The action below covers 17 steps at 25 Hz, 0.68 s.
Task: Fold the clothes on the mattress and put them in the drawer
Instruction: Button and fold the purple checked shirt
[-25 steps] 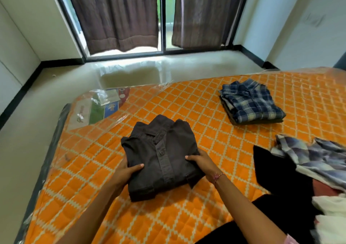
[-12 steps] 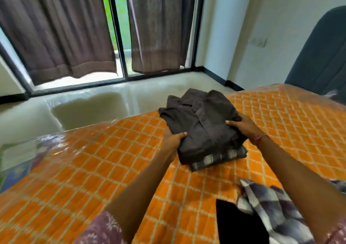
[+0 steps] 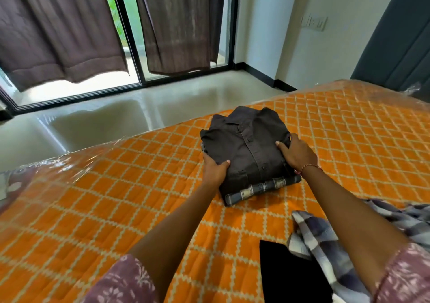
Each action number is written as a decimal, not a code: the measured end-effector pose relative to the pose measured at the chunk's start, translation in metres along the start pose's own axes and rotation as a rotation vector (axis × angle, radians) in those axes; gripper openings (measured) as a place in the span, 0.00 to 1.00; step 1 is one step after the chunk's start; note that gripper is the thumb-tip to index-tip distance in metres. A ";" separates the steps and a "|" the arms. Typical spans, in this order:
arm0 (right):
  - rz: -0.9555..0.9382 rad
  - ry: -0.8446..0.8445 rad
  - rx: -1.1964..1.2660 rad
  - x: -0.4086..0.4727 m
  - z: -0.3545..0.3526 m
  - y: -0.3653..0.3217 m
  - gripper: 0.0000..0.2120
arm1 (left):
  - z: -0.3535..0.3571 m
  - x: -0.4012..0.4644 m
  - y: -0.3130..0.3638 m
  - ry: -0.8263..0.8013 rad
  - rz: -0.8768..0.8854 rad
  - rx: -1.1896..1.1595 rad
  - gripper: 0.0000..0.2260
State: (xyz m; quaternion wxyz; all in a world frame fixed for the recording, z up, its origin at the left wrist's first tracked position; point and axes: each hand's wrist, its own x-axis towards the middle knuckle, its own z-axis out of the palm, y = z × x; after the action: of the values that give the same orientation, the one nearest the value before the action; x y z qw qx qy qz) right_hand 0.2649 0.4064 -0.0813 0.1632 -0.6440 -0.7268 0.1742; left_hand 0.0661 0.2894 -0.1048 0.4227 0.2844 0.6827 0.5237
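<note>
Lying nearest are a black garment (image 3: 290, 274) and a crumpled plaid shirt (image 3: 325, 244); farther on the orange quilted mattress (image 3: 116, 198), the left hand (image 3: 215, 169) and right hand (image 3: 297, 153) grip the folded dark grey shirt (image 3: 249, 149), stacked atop a folded plaid shirt (image 3: 260, 190).

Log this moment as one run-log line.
stage: stacking | dark shirt: folded, atop plaid shirt | left hand, right hand: grip its sides | mattress: unfolded clothes remain
</note>
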 end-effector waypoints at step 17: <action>-0.068 -0.559 -0.418 -0.186 -0.093 0.130 0.26 | 0.076 -0.215 -0.045 -0.451 0.460 0.728 0.24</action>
State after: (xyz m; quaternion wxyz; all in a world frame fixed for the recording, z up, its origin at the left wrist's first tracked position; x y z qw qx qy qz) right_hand 0.4435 0.2401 -0.0614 -0.1718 -0.5663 -0.7844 0.1859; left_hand 0.2386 0.1336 -0.0948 0.3064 0.6639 0.6324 0.2560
